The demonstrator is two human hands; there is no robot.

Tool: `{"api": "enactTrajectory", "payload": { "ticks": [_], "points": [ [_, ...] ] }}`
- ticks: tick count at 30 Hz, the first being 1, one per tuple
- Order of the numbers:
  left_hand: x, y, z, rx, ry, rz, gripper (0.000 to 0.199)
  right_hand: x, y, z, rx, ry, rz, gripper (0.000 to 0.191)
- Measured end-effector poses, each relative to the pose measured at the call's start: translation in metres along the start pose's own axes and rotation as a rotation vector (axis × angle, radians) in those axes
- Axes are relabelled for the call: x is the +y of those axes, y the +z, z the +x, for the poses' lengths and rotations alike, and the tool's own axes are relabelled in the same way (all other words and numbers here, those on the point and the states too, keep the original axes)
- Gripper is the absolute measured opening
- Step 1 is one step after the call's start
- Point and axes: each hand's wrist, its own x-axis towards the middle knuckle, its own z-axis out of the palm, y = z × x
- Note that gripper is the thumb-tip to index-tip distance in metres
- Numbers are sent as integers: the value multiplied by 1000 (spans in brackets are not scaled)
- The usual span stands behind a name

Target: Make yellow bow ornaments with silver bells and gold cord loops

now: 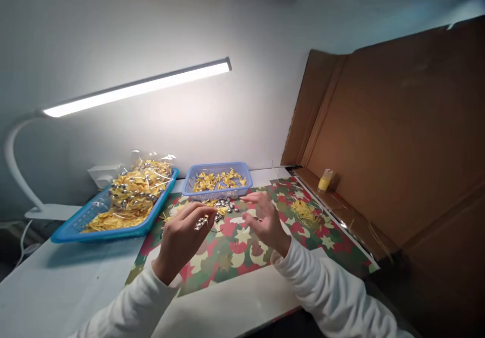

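My left hand (184, 234) is closed in a pinch on a small yellow ribbon bow (222, 210). A thin strand curves down below those fingertips. To its right, my right hand (265, 222) is open, thumb and fingers apart, and I see nothing held in it. Small silver bells (232, 207) lie in a loose pile on the patterned mat (242, 257), just behind and between the hands. Part of the pile is hidden by my left hand.
Behind the mat stands a light-blue basket (216, 194) of yellow bows. A larger blue basket (106, 235) at left holds yellow ribbon pieces and a filled clear bag (138, 184). Yellow strands (305, 211) lie at right, near a cardboard wall (379, 126). A lamp (140, 89) hangs above.
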Motion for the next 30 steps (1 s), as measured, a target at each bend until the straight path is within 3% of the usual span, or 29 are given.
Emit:
{"api": "enactTrajectory", "payload": {
  "ticks": [3,6,8,11,12,14,16,17,22,27,30],
  "points": [
    [6,-16,32,-73,101,5,15,-23,3,29,-250,-113,83,37],
    [7,-30,59,-125,67,26,20,-37,-10,60,-303,-64,117,15],
    [3,-37,70,-103,-5,55,24,-41,-27,76,-406,-9,92,10],
    [-8,-41,77,-13,-81,95,29,-42,-52,89,-641,67,78,25],
    [-12,-40,78,12,-88,99,30,-42,-55,91,-608,71,72,30],
    [-16,-35,78,33,-87,81,32,-39,-51,92,-360,55,62,30],
    [-18,-27,77,12,-84,50,33,-34,-34,93,-104,40,65,28],
    [-17,-23,77,-8,-85,36,33,-31,-23,93,-67,41,73,28],
    [-15,-8,75,-101,-83,-4,31,-17,24,93,-136,62,153,15],
    [-16,1,75,-129,-152,-32,28,3,33,94,-155,201,285,16],
    [-16,5,75,-119,-184,-40,28,11,36,92,-128,212,286,12]
  ]
}}
